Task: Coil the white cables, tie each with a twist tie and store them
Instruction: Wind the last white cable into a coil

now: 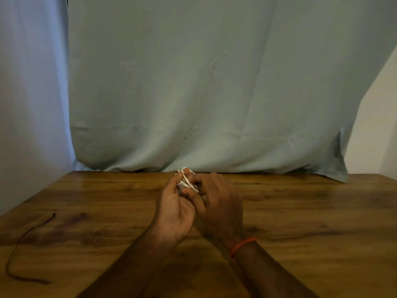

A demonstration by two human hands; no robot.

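White against the brown wooden table (300, 211), the thin cable (186, 181) sits bunched in a coil at mid-frame, gripped by the left hand (175, 208) and pinched by the right hand (222, 208), apparently untied, with a dark wire tie (26, 232) lying lower left and storage not yet done.

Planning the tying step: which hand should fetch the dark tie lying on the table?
Left, probably. The dark tie lies at the left of the table, nearest the left hand; the right hand also grips the white cable and could hold it alone.
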